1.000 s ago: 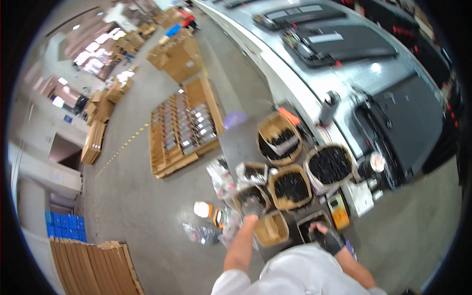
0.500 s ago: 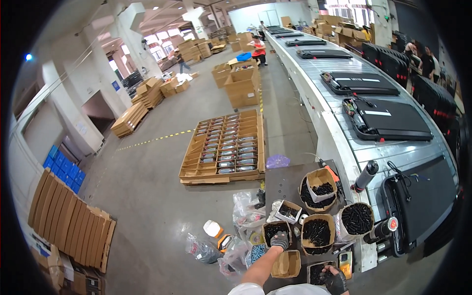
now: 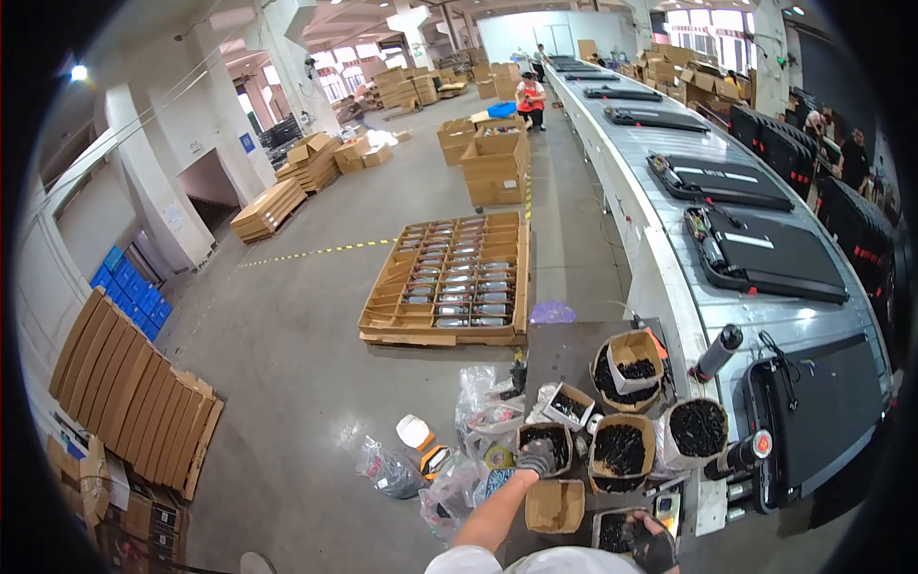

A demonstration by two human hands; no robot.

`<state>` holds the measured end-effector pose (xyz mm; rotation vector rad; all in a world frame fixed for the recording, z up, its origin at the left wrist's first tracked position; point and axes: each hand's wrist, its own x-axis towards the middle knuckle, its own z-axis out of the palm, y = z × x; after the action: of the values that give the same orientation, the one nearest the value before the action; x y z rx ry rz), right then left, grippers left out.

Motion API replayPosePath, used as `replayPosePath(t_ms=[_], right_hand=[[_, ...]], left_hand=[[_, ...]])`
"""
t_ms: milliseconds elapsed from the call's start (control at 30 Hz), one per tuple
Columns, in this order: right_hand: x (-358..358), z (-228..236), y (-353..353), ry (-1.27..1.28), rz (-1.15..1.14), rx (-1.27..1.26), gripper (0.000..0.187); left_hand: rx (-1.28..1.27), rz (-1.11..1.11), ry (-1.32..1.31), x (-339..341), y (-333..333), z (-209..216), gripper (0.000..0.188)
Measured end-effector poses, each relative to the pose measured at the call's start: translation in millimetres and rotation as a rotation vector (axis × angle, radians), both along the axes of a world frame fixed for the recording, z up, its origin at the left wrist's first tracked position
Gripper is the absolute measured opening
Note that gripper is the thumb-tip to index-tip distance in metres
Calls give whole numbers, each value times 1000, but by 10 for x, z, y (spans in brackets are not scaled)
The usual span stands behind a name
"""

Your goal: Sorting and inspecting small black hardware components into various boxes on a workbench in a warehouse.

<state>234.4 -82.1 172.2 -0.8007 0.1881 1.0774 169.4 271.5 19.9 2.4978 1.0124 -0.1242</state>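
Note:
My left hand (image 3: pixel 539 459), in a grey glove, reaches down into a small carton of black screw-like parts (image 3: pixel 557 436); its fingertips are hidden among them. My right hand (image 3: pixel 654 543) wears a dark glove with bare fingertips. It is curled at the lower edge, over a box of small black parts (image 3: pixel 608 529); what its fingers hold, if anything, does not show. Between the hands stands an open brown carton (image 3: pixel 555 505) with a bare bottom. Other cartons of black parts (image 3: pixel 622 450) stand just beyond, beside a white-sided box of black parts (image 3: pixel 696 428).
To the right runs a long roller conveyor (image 3: pixel 650 225) bearing flat black panels (image 3: pixel 765 253). Two dark cylinders (image 3: pixel 717 352) stand near its edge. Plastic bags (image 3: pixel 390 471) lie on the floor at left. Ahead is a divided cardboard tray (image 3: pixel 382 298) of bottle-like cylinders. People work farther off.
The view has shifted, moving the scene slightly. My left hand stays in the same small carton, its wrist a little lower. My right hand remains over the lower box.

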Motion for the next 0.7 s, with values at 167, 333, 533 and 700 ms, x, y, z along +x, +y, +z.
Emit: replayPosePath(t_ms=[167, 333, 533, 700], right_hand=[[-29, 60, 67, 164, -7, -49, 20], [-40, -8, 11, -20, 56, -84, 14], [-132, -122, -157, -97, 7, -84, 14], [-119, -270, -136, -543, 28, -195, 21]], left_hand=[[-90, 139, -105, -152, 96, 54, 22], [-133, 180, -411, -279, -58, 229, 17], [-410, 357, -610, -427, -375, 486, 21], [-695, 272, -756, -548, -641, 636, 29]])
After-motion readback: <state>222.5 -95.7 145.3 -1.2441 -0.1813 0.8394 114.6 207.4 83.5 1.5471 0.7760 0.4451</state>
